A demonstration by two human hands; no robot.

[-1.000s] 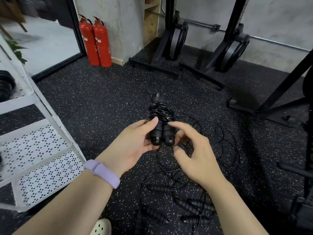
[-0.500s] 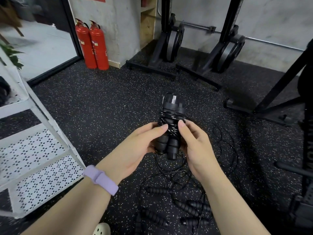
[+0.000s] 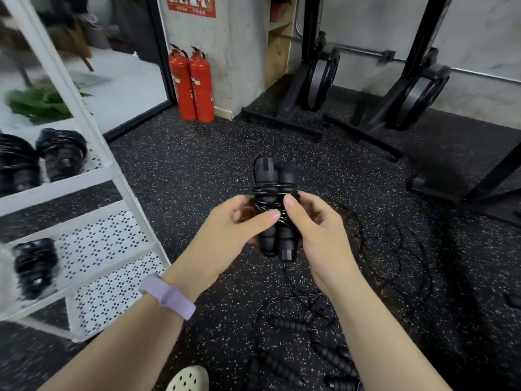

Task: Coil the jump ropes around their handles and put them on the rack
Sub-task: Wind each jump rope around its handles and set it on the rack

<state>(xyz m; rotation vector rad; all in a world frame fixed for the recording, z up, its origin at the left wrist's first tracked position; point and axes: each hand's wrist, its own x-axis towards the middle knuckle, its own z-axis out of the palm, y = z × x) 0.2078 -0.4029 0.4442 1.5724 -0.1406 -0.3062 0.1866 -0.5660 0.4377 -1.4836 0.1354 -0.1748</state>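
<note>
Coiled jump rope [image 3: 275,210] gripped by both hands: left hand [image 3: 225,238] and right hand [image 3: 318,235] curled round paired handles, thumbs pressed on windings. Held above floor [image 3: 197,170], right of white rack [image 3: 93,176]. Loose ropes [image 3: 366,277] left lying below.

Left of the hands [image 3: 277,230], the white rack [image 3: 93,176] has open shelf room beside the coiled ropes [image 3: 60,153] on its upper shelf, with only its slanted post [image 3: 135,210] between. Below the hands, loose ropes [image 3: 394,249] and spare handles [image 3: 290,325] clutter the floor [image 3: 183,170]. Black frames [image 3: 352,128] stand well beyond.
</note>
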